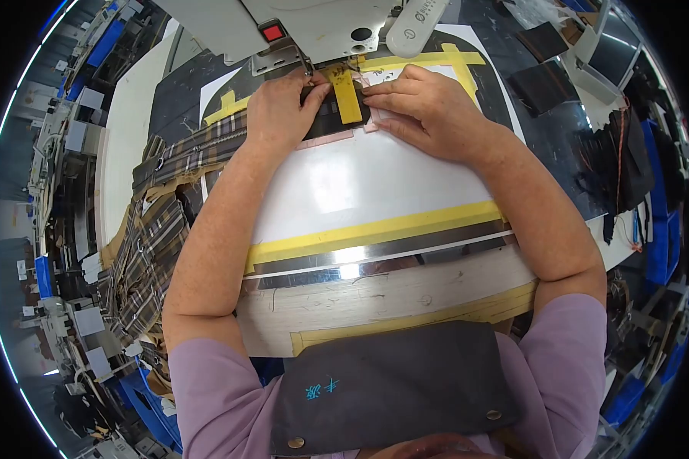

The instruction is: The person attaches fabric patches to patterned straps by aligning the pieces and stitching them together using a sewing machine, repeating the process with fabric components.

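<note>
My left hand (279, 111) is at the sewing machine's needle area, thumb and forefinger closed on a strip of brown plaid fabric (199, 153) with what looks like a dark zipper along it. The strip trails off to the left. My right hand (432, 111) lies with fingers stretched out on the work surface, fingertips at the edge of a dark piece (325, 121) under the machine head. Between the hands is a yellow strip (348, 99) with dark marks. The sewing machine head (321, 30) hides the needle point.
A white board (337, 183) edged with yellow tape (375, 233) lies under my forearms. More plaid fabric (142, 268) hangs in a heap at the left. Dark flat pieces (543, 84) and a grey stand (605, 53) are at the right.
</note>
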`<state>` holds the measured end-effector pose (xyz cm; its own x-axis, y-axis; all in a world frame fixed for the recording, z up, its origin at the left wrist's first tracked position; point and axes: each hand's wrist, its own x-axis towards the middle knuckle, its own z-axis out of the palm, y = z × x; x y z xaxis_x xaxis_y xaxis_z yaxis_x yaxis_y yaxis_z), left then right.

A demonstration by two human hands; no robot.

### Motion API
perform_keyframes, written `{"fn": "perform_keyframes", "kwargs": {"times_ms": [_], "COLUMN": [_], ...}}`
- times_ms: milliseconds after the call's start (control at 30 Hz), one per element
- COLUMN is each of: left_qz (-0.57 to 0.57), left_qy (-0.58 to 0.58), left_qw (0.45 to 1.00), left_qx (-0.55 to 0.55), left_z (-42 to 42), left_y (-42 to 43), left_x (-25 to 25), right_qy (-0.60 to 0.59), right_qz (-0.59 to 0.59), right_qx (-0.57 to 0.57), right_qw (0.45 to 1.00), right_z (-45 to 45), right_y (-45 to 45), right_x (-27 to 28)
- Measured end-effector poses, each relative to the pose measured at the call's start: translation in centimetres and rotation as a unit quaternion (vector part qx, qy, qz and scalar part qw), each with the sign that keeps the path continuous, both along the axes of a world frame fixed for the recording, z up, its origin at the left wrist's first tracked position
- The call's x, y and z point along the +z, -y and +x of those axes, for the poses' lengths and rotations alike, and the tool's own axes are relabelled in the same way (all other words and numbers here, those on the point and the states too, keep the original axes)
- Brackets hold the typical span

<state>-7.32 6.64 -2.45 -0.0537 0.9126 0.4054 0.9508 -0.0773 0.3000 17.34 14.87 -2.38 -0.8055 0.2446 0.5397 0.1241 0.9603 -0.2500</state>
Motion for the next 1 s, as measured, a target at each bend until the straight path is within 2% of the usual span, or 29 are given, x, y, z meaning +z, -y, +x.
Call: {"fn": "perform_keyframes", "kwargs": {"times_ms": [133,267,367,467,567,700,1000], "left_qz": [-0.009,0.037,0.106,0.019,-0.057,-0.027,-0.045], "left_qy": [0.013,0.040,-0.115,-0.071,0.088,0.061,0.096], "left_qw": [1.000,0.999,0.988,0.995,0.986,0.992,0.991], "left_qx": [0.015,-0.007,0.011,-0.075,-0.127,-0.110,-0.088], "left_z": [0.3,0.0,1.2,0.4,0.0,0.0,0.3], "left_y": [0.1,-0.2,0.9,2.5,4.0,4.4,4.3], "left_x": [0.2,-0.8,0.7,0.9,1.6,0.7,0.9], "right_qy": [-0.009,0.009,0.016,0.010,0.008,0.014,0.004], "right_qz": [0.056,0.040,0.025,0.037,0.045,0.042,0.018], "right_qx": [0.004,0.004,0.004,-0.002,-0.013,-0.018,-0.010], "right_qw": [0.998,0.999,1.000,0.999,0.999,0.999,1.000], "right_z": [-0.1,-0.2,-0.1,-0.1,-0.1,-0.1,0.0], "right_y": [0.3,0.4,0.5,0.4,0.4,0.4,0.3], "right_x": [0.0,0.1,0.3,0.1,-0.2,-0.2,-0.3]}}
